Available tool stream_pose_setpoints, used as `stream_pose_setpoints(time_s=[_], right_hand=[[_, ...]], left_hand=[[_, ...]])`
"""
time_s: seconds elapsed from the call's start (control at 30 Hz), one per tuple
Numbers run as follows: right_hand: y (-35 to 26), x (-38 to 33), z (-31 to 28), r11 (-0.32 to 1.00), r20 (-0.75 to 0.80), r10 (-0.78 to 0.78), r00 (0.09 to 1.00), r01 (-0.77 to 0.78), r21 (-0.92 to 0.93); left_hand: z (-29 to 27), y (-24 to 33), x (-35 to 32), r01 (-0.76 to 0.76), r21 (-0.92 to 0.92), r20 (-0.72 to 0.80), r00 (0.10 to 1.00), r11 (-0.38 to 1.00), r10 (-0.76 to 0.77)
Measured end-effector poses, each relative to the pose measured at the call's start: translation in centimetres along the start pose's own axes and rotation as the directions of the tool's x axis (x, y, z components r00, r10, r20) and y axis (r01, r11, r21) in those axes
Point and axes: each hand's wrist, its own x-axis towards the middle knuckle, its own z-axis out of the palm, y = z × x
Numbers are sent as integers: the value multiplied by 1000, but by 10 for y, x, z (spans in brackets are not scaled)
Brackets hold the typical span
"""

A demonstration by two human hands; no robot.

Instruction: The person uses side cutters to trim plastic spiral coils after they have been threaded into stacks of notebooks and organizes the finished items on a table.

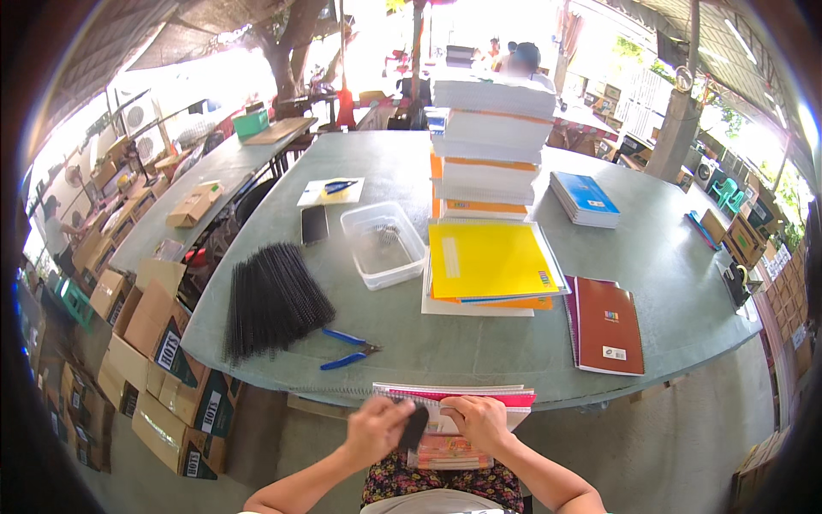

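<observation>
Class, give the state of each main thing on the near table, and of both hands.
Clear tub: lidless, holding small bits
Blue cutters: handles spread
Phone: flat, screen dark
Tall paper stack: upright
Yellow notebook: shut, atop a stack
Brown notebook: shut, flat
Blue notebooks: shut, stacked
Black coils: heaped
Right hand: gripping pink notebook
Left hand: blurred, grip unclear

An open-sided notebook-binding workshop.
I see black coils [278, 300] and stacked notebooks [495, 133] across the desk [428, 349], cartons [163, 428] lower left, roofing [94, 38] upper left.
</observation>
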Motion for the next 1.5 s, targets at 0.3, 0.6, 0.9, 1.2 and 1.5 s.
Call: stream_pose_setpoints(time_s=[0.3,0.6,0.9,1.2,1.5], right_hand=[[5,-11,-39,989,124,-10,992,29,-148],[73,-52,-41,547,124,408,905,-351,760],[71,-59,-32,323,163,402,901,-305,896],[75,-61,-29,242,232,420,878,-354,903],[63,-57,-28,251,203,458,865,-345,904]], left_hand=[[0,19,12,68,-40,328,943,997,-51],[2,36,34,130,-5,267,956,991,-124],[11,45,51,7,-14,216,976,1000,-3],[34,60,62,23,45,34,999,999,-25],[48,67,60,52,-13,16,999,999,-52]])
